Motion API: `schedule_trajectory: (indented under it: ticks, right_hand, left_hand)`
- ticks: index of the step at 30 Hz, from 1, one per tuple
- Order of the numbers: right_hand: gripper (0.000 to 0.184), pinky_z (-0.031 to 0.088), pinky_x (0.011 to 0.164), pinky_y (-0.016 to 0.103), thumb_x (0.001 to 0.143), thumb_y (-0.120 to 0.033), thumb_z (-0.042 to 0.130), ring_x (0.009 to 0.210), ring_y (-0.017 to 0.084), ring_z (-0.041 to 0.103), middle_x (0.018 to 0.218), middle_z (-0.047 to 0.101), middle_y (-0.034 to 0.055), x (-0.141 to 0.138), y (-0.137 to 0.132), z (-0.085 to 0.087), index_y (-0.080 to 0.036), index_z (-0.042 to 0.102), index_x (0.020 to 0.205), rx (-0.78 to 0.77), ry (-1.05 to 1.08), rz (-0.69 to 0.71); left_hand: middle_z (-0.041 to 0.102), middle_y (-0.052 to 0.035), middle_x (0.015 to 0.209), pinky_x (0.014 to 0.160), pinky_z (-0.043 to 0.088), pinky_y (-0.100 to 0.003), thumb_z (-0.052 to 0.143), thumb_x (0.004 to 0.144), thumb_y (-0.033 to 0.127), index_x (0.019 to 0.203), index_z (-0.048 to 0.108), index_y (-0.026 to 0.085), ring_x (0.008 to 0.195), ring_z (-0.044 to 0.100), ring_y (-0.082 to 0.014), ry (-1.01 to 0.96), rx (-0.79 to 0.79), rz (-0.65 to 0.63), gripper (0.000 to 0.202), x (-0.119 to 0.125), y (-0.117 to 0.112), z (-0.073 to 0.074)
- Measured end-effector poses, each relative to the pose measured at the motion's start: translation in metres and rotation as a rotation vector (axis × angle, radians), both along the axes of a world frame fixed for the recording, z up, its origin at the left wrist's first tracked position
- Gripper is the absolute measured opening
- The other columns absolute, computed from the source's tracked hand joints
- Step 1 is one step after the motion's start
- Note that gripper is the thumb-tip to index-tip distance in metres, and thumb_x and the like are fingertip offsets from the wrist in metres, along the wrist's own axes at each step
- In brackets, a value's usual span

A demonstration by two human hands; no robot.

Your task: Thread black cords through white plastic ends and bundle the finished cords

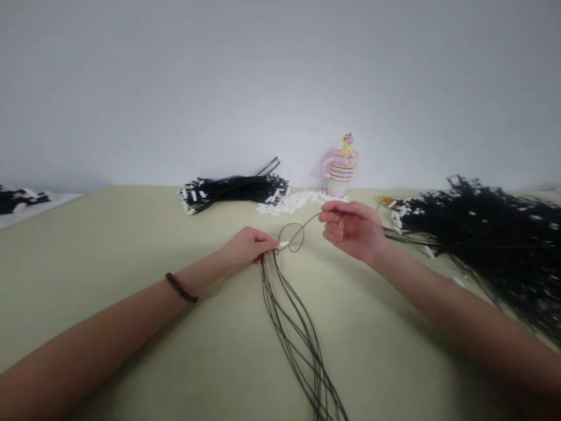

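Note:
My left hand [249, 248], a dark bracelet on its wrist, pinches a bunch of thin black cords [302, 333] near the middle of the table. The cords hang down from its fingertips toward the near edge. A small white piece [284, 244] juts out just right of those fingertips. My right hand [353, 228] is closed, with thumb and finger pinched on a thin black cord [310, 220]. That cord runs back to the left fingertips and curls into a round loop beside the white piece. Where the cord ends between my right fingers is hidden.
A bundle of black cords with white ends [232, 190] lies at the back. Right of it, a pile of small white pieces [295, 202] spreads toward a striped mug [340, 172]. A large tangled heap of black cords [491, 234] fills the right side of the table.

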State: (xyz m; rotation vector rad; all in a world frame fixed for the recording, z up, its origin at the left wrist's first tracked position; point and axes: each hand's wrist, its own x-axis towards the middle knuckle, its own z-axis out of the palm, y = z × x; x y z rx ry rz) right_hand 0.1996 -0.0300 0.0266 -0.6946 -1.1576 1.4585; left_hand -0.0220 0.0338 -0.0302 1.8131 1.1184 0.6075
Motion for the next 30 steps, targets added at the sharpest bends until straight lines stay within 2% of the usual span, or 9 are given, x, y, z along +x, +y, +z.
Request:
schedule_trajectory:
  ticks: [5, 8, 12, 15, 17, 20, 24, 26, 30]
  right_hand:
    - [0.019, 0.031, 0.039, 0.017, 0.064, -0.021, 0.053, 0.042, 0.003, 0.041, 0.078, 0.064, -0.0018, 0.022, 0.006, 0.023, -0.019, 0.059, 0.082, 0.119, 0.008, -0.271]
    - [0.014, 0.029, 0.037, 0.017, 0.069, -0.029, 0.057, 0.042, 0.002, 0.04, 0.076, 0.063, -0.0016, 0.03, 0.008, 0.03, -0.019, 0.057, 0.079, 0.209, -0.087, -0.447]
    - [0.019, 0.027, 0.038, 0.018, 0.078, -0.036, 0.048, 0.045, 0.002, 0.042, 0.076, 0.058, 0.0002, 0.036, 0.007, 0.039, -0.02, 0.058, 0.08, 0.376, -0.275, -0.607]
    - [0.019, 0.026, 0.038, 0.018, 0.08, -0.035, 0.046, 0.047, 0.002, 0.042, 0.08, 0.056, 0.0, 0.039, 0.009, 0.04, -0.023, 0.058, 0.086, 0.467, -0.308, -0.712]
    - [0.018, 0.025, 0.037, 0.018, 0.077, -0.035, 0.05, 0.046, 0.002, 0.041, 0.076, 0.054, -0.0004, 0.038, 0.014, 0.032, -0.022, 0.059, 0.087, 0.463, -0.296, -0.726]
    - [0.021, 0.027, 0.037, 0.017, 0.069, -0.033, 0.06, 0.042, 0.002, 0.037, 0.063, 0.051, -0.0017, 0.026, 0.021, 0.006, -0.016, 0.06, 0.082, 0.374, -0.289, -0.661]
    - [0.023, 0.03, 0.037, 0.018, 0.064, -0.033, 0.063, 0.04, 0.004, 0.039, 0.056, 0.052, -0.0011, -0.004, 0.02, -0.041, -0.012, 0.057, 0.071, 0.168, -0.449, -0.449]
    - [0.022, 0.03, 0.038, 0.018, 0.066, -0.033, 0.06, 0.04, 0.004, 0.04, 0.053, 0.051, -0.0018, -0.017, 0.015, -0.059, -0.012, 0.055, 0.067, 0.118, -0.551, -0.346]
    - [0.016, 0.031, 0.042, 0.017, 0.067, -0.027, 0.054, 0.044, 0.006, 0.042, 0.052, 0.052, -0.0011, -0.028, 0.007, -0.074, -0.012, 0.055, 0.061, 0.127, -0.74, -0.312]
  left_hand:
    - [0.051, 0.0008, 0.054, 0.041, 0.034, -0.019, 0.059, 0.065, 0.044, 0.069, 0.065, 0.013, 0.044, 0.042, -0.0068, -0.014, -0.032, -0.018, 0.033, -0.001, 0.001, -0.001]
    - [0.052, 0.0001, 0.055, 0.041, 0.033, -0.019, 0.059, 0.065, 0.043, 0.069, 0.065, 0.012, 0.044, 0.042, -0.0066, -0.041, -0.041, -0.012, 0.032, 0.0, -0.001, 0.001]
    - [0.052, -0.0001, 0.054, 0.041, 0.032, -0.019, 0.059, 0.065, 0.042, 0.065, 0.065, 0.012, 0.044, 0.041, -0.0065, -0.061, -0.045, 0.004, 0.031, 0.001, -0.004, 0.003]
    - [0.052, 0.0004, 0.053, 0.042, 0.033, -0.019, 0.06, 0.064, 0.041, 0.064, 0.064, 0.012, 0.044, 0.041, -0.0066, -0.071, -0.052, 0.01, 0.029, 0.001, -0.004, 0.003]
    - [0.052, 0.0005, 0.053, 0.042, 0.033, -0.02, 0.06, 0.064, 0.041, 0.064, 0.064, 0.012, 0.044, 0.041, -0.0067, -0.082, -0.059, 0.019, 0.029, 0.002, -0.004, 0.003]
    - [0.051, 0.0005, 0.054, 0.042, 0.032, -0.019, 0.06, 0.063, 0.042, 0.065, 0.064, 0.011, 0.044, 0.041, -0.0066, -0.102, -0.063, 0.044, 0.031, 0.002, -0.003, 0.001]
    - [0.05, 0.0014, 0.054, 0.041, 0.03, -0.019, 0.06, 0.064, 0.042, 0.066, 0.064, 0.011, 0.044, 0.04, -0.0056, -0.138, -0.075, 0.061, 0.031, 0.002, -0.001, 0.0]
    - [0.049, 0.0015, 0.054, 0.041, 0.03, -0.018, 0.06, 0.065, 0.041, 0.067, 0.064, 0.01, 0.045, 0.04, -0.0054, -0.156, -0.09, 0.054, 0.031, 0.002, 0.0, -0.001]
    - [0.048, 0.0018, 0.054, 0.042, 0.03, -0.018, 0.06, 0.064, 0.04, 0.068, 0.064, 0.01, 0.045, 0.039, -0.0049, -0.187, -0.11, 0.076, 0.031, 0.002, 0.0, 0.0]
